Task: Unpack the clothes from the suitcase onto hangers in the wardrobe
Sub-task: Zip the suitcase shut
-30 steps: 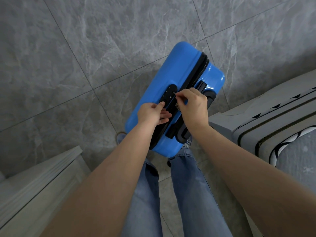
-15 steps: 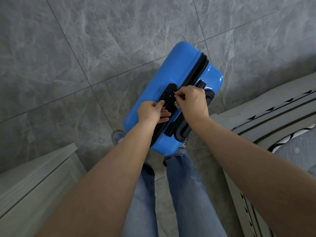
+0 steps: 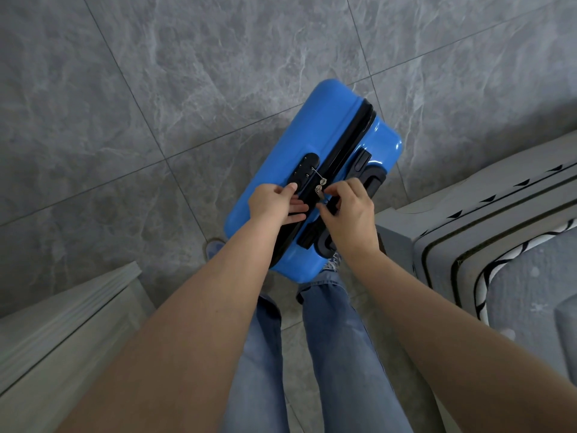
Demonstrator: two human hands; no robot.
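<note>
Clearly barely begun: mid-frame, the blue suitcase stays zipped, left hand resting flat on it, right hand pinching a zipper pull.

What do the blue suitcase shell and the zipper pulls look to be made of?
Suitcase: probably hard glossy plastic, judging by bright highlights on its rounded blue corner. Zipper pulls: likely metal, small, silvery and shiny. The right hand pinches one.

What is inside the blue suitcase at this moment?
Nothing inside shows: the blue suitcase stands closed, its black zip seam shut. The right hand pinches a zip pull; any clothes are hidden.
</note>
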